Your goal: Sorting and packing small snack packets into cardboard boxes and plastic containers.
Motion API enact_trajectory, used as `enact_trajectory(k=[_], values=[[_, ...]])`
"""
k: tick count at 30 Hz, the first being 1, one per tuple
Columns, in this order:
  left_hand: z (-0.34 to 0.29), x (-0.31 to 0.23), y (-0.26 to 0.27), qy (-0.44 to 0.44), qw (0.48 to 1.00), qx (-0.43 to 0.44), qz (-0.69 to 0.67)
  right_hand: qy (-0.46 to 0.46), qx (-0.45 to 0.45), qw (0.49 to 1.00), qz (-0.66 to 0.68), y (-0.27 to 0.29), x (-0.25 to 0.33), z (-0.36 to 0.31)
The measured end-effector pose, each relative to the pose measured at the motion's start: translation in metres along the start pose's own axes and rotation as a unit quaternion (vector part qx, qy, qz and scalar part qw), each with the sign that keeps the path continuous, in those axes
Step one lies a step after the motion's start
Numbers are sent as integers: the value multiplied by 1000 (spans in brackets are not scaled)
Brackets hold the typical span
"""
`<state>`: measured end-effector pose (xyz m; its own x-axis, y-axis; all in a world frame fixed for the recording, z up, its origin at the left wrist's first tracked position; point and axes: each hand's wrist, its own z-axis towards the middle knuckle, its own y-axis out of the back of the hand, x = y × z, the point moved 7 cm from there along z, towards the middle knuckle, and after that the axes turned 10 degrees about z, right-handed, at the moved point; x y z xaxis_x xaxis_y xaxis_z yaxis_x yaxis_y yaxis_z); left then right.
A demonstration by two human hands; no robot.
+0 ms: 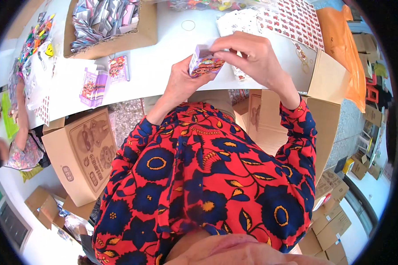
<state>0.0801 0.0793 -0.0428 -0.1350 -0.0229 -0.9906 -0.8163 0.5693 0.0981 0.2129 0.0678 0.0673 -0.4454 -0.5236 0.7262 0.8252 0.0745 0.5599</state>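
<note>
A small purple printed carton [206, 68], its top end open, is held above the white table's near edge. My left hand [180, 80] grips it from the left and below, thumb along its front. At the open end are the bent fingers of my right hand [254, 57], pinched together; what they hold there, if anything, is hidden. Left of my hands, a stack of flattened purple cartons [93, 87] lies on the table [163, 42], beside another printed purple packet [118, 69]. Behind my right wrist, white printed pieces [241, 70] are partly covered.
An open cardboard box [132, 40] full of small flat packets stands at the far left. Sticker sheets [292, 22], rubber bands [302, 57] and an orange bag [342, 57] lie right. Large cartons [82, 154] flank me below the table. Another person [26, 145] sits left.
</note>
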Motion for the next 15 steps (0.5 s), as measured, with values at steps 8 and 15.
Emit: enact_trajectory(k=[8, 15], values=[[-5, 6, 14, 20, 999, -17, -36, -179, -81, 980, -1, 44, -73, -48], [-4, 10, 10, 24, 999, -7, -42, -189, 28, 947, -260, 34, -125, -111]])
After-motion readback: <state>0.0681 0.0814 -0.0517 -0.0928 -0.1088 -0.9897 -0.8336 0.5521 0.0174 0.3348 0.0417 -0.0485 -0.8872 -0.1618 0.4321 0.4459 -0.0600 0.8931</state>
